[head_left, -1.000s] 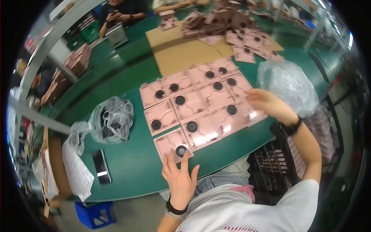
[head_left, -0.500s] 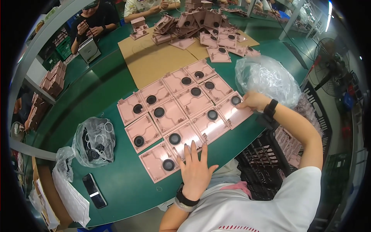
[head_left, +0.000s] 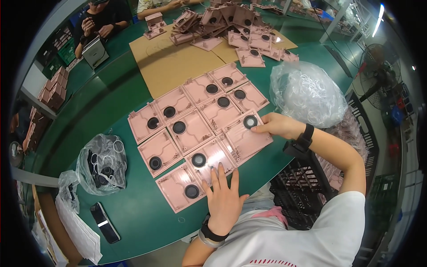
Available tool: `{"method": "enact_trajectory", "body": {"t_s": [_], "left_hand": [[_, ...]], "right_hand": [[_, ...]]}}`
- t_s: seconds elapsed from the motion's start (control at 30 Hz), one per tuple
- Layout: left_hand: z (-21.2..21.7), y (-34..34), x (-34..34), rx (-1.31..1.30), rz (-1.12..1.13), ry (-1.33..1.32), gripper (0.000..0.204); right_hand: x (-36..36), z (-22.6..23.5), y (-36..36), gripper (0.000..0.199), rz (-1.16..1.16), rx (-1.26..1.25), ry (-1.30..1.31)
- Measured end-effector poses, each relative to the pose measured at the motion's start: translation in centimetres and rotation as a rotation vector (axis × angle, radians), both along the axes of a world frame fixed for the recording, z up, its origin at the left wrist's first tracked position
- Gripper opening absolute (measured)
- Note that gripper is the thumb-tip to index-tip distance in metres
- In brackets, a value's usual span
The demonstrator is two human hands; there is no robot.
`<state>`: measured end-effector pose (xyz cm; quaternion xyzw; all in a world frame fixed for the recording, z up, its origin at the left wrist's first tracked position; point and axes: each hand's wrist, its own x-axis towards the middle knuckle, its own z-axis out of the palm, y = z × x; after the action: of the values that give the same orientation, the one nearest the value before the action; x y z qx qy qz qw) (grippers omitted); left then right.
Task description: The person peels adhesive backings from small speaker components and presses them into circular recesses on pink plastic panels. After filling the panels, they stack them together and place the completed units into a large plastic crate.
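Note:
Pink plastic panels (head_left: pixel 191 133), each with a round black ring-shaped part, lie in rows on the green table (head_left: pixel 133 231). My right hand (head_left: pixel 281 126) pinches the right edge of the panel (head_left: pixel 248 139) at the right end of the near row. That panel seems to lie over its left neighbour, whose black part is hidden. My left hand (head_left: pixel 223 202) is spread flat, fingertips resting on a near-row panel (head_left: pixel 209 156) and by the edge of the nearest panel (head_left: pixel 180 189).
A clear bag of white rings (head_left: pixel 309 95) lies at right, another bag with black and white rings (head_left: pixel 102 164) at left. A phone (head_left: pixel 105 222) is nearby. Piled panels (head_left: pixel 227 26) cover cardboard (head_left: pixel 162 73). Black crates (head_left: pixel 298 182) stand below the edge. Co-workers (head_left: pixel 100 26) sit opposite.
My right hand has moved left, sliding the end panel over its neighbour and covering that one's black part. My left hand has stayed in nearly the same place.

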<state>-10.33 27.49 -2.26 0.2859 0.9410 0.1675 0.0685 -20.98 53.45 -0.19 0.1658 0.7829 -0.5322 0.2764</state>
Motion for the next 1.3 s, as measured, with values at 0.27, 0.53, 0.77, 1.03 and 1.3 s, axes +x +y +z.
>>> {"method": "enact_trajectory", "body": {"t_s": [0.27, 0.53, 0.77, 1.03, 1.3], "left_hand": [[0.0, -0.2, 0.2, 0.056, 0.004, 0.002, 0.071], [2.1, -3.5, 2.2, 0.136, 0.246, 0.021, 0.064], [0.8, -4.5, 2.6, 0.126, 0.193, 0.025, 0.063], [0.2, -5.4, 3.1, 0.137, 0.134, -0.001, 0.06], [0.1, -6.1, 2.7, 0.131, 0.074, 0.017, 0.054]], "right_hand": [[1.2, -0.8, -1.7, 0.035, -0.065, -0.294, 0.05], [2.4, 3.4, -3.3, 0.038, -0.141, -0.408, 0.031], [1.6, 1.3, -9.2, 0.038, -0.012, -0.404, -0.034], [1.5, 1.3, -10.4, 0.039, 0.108, -0.279, -0.059], [1.7, 0.9, -9.7, 0.041, 0.059, -0.281, -0.13]]}}
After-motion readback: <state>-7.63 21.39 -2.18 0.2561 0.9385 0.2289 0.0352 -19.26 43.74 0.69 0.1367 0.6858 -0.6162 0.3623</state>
